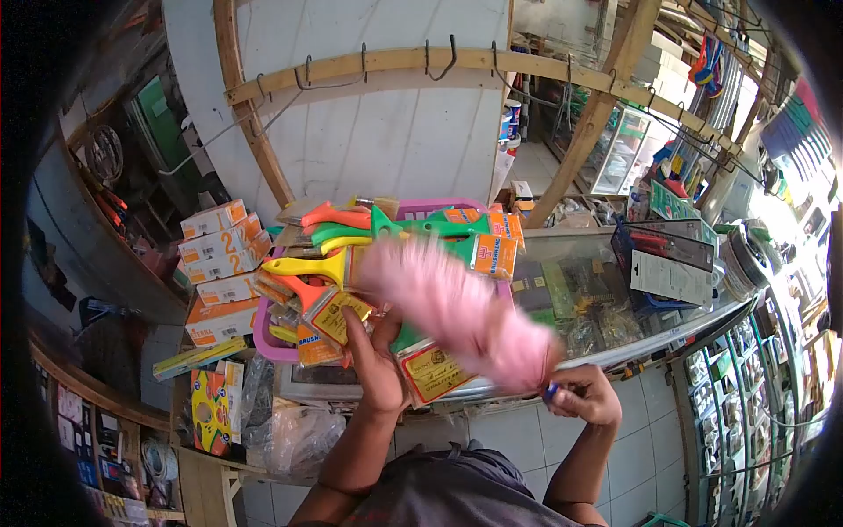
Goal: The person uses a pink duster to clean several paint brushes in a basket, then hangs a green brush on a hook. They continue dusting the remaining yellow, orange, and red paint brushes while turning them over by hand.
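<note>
My right hand [584, 395] grips the blue handle of a pink feather duster [457, 307], whose blurred fluffy head sweeps over a pile of paint brushes. My left hand [378, 356] holds a green-handled paint brush [430, 369] with a yellow label, at the front of a purple basket [263, 338]. The basket is full of several paint brushes [351, 241] with orange, green and yellow handles. It rests on a glass display counter [615, 290].
Stacked white and orange boxes [224, 255] stand left of the basket. Packaged tools [667, 259] lie on the counter's right end. Plastic bags [294, 435] and a colourful box [211, 408] sit lower left. A wooden frame with hooks [421, 61] spans above. Shelves of goods fill the right.
</note>
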`<state>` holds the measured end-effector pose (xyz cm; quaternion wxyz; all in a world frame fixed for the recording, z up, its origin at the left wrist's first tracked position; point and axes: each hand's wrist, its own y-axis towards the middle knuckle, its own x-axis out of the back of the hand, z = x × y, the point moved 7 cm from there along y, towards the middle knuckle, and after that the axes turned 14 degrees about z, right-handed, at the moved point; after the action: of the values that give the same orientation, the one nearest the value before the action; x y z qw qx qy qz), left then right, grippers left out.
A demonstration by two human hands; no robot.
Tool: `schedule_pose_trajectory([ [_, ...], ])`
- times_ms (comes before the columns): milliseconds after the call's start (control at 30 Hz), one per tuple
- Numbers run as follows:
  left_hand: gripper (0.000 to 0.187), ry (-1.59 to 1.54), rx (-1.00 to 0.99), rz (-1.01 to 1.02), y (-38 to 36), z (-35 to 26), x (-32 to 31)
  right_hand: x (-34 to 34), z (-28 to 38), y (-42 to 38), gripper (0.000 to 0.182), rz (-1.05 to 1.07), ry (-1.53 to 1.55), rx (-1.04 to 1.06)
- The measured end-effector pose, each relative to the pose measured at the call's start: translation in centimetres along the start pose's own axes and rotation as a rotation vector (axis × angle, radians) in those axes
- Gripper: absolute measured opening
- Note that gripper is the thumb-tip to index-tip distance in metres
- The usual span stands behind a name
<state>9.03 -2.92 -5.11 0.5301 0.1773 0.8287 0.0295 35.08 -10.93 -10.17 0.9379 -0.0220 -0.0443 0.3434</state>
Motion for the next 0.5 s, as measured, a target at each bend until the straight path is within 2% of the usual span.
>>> schedule_pose_trajectory([
  [33,0.095,0.07,0.016,0.199,0.5,-0.2,-0.8,0.1,-0.7,0.0,0.03,0.018,-0.013,-0.141],
  [67,0.093,0.142,0.029,0.402,1.1,-0.2,-1.2,-1.0,1.0,0.9,0.032,0.271,-0.192,0.159],
  [100,0.091,0.153,0.019,0.426,1.2,-0.3,-1.3,-1.7,2.0,1.2,0.033,0.37,-0.181,0.256],
  [167,0.088,0.175,-0.002,0.474,1.3,-0.5,-1.5,-0.6,1.1,0.5,0.032,0.213,-0.018,0.295],
  [233,0.086,0.196,-0.043,0.129,0.4,-0.9,-0.9,0.2,-0.7,0.4,0.032,0.056,0.107,0.072],
  [267,0.085,0.24,-0.037,-0.052,-0.2,-1.1,-1.0,0.0,-0.4,0.6,0.033,0.077,0.079,0.081],
  [300,0.08,0.118,0.096,0.456,1.4,0.4,-0.7,-0.1,-0.2,0.8,0.033,0.098,0.05,0.09],
  [333,0.08,0.16,0.076,0.488,1.2,0.0,-1.6,-0.7,1.1,1.2,0.034,0.219,-0.069,0.22],
  [367,0.08,0.167,0.063,0.437,1.1,-0.4,-2.2,-1.4,2.3,1.3,0.035,0.342,-0.19,0.351],
  [400,0.081,0.176,0.05,0.386,0.9,-0.8,-2.9,-1.1,2.0,1.1,0.035,0.296,-0.056,0.349],
  [500,0.086,0.085,0.05,-0.03,-0.2,-0.6,-2.0,0.6,-0.7,0.9,0.034,-0.041,0.328,0.165],
])
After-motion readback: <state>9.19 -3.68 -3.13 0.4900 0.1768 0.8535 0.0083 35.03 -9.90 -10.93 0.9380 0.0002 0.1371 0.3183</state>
